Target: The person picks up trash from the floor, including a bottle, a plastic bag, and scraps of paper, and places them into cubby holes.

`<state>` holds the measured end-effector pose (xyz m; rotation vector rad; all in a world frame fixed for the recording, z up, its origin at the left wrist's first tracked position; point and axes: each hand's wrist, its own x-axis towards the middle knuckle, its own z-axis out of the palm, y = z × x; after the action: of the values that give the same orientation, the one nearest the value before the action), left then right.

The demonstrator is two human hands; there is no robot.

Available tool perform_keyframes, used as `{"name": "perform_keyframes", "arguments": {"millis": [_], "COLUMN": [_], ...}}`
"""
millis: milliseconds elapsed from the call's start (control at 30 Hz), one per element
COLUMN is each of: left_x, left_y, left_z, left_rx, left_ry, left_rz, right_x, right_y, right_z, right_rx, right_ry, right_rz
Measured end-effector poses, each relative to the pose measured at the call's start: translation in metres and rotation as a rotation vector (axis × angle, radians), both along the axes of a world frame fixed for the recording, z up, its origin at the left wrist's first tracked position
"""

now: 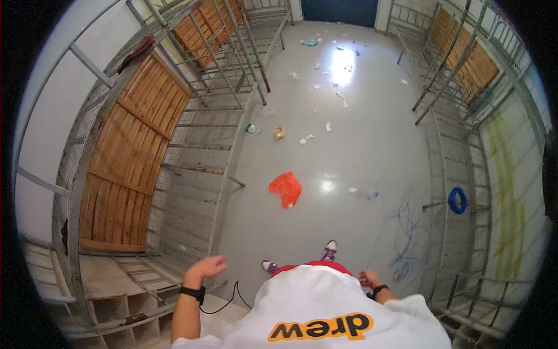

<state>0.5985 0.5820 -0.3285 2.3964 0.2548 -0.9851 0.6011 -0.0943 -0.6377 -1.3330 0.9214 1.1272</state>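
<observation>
My left hand (208, 267), with a black band on its wrist, hangs in the air beside the lower bunk frame at the left. Its fingers reach out to the right and hold nothing that I can see. My right hand (368, 279) is low by my right hip, also with a black wristband. Its fingers are curled in, and what they hold, if anything, is too small to make out. A thin strand (375, 244) runs along the floor near it. Ahead of my feet lies a crumpled red plastic bag (285, 189). Tangled blue string (408, 238) spreads over the floor at the right.
Metal bunk frames (231, 168) with wooden slat boards (131, 157) line the left; more frames (444, 174) stand right. A blue ring-shaped coil (457, 200) rests on the right frame. Farther off lie a clear bottle (253, 128), a yellowish wrapper (279, 133) and several paper scraps (328, 126).
</observation>
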Motion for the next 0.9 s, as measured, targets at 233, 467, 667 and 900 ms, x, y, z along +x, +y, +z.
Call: {"name": "perform_keyframes", "arguments": {"millis": [233, 467, 667, 900], "left_x": [-0.065, -0.126, 0.165, 0.514], "left_y": [-0.071, -0.099, -0.072, -0.12], "left_z": [-0.129, -0.22, -0.266, -0.233], "left_rx": [-0.384, -0.578, -0.058, -0.291], "left_ry": [0.177, 0.546, 0.196, -0.121], "left_rz": [1.009, 0.945, -0.067, 0.351], "right_x": [0.014, 0.202, 0.435, 0.624], "right_y": [-0.148, -0.106, -0.002, 0.016], "right_z": [0.053, 0.057, 0.11, 0.083], "right_rx": [0.106, -0.301, -0.026, -0.199], "right_ry": [-0.178, -0.187, -0.45, -0.674], "right_rz": [-0.503, -0.621, -0.189, 0.665]}}
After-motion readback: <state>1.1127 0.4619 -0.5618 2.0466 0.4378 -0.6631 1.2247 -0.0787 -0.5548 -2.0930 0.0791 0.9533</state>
